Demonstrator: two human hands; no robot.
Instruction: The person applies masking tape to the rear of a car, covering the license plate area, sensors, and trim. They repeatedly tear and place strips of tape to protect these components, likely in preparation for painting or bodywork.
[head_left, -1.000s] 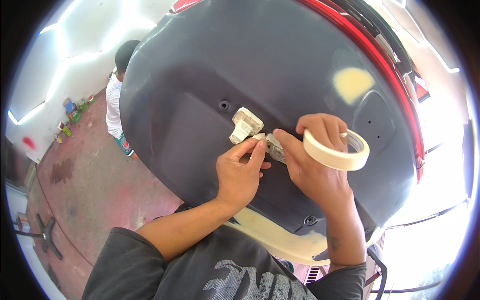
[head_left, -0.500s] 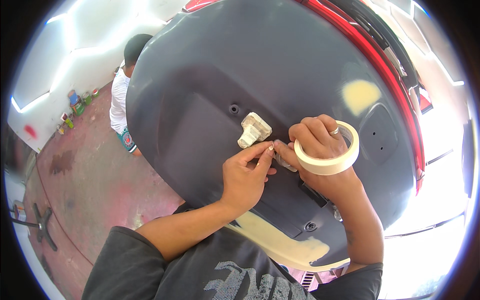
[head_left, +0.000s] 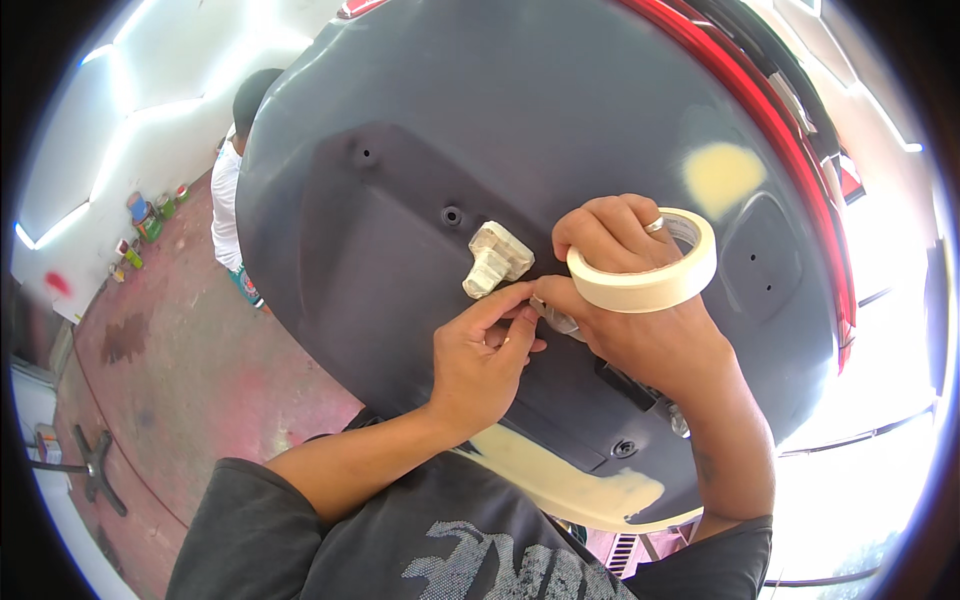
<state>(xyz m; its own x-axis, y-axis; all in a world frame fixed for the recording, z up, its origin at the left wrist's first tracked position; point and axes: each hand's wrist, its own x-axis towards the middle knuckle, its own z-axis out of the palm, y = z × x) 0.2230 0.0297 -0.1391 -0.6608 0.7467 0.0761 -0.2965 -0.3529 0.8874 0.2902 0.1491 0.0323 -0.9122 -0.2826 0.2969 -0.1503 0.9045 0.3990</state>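
Note:
A car's grey tailgate [head_left: 440, 110] fills the middle, dull and with pale yellow patches. On it a fitting wrapped in cream masking tape [head_left: 498, 258] stands up just above my fingertips. My left hand [head_left: 480, 360] is closed in a pinch, thumb against forefinger; what lies between them is too small to make out. Meeting it from the right, my right hand [head_left: 640, 290] has curled fingers and carries a roll of masking tape [head_left: 640, 290] looped round it. A clear or whitish piece [head_left: 560, 322] shows partly behind the hands.
Holes [head_left: 452, 215] and a dark slot [head_left: 625, 385] mark the panel. A red light strip [head_left: 765, 110] runs along its right side. Beyond the left edge a person in a white shirt [head_left: 226, 205] is partly hidden. Cans [head_left: 147, 222] and a stand base [head_left: 95, 468] are on the reddish floor.
My right hand has shifted up and left with the tape roll, its thumb pressing nearer the left fingertips. My view has moved slightly; the other person is now more hidden behind the panel.

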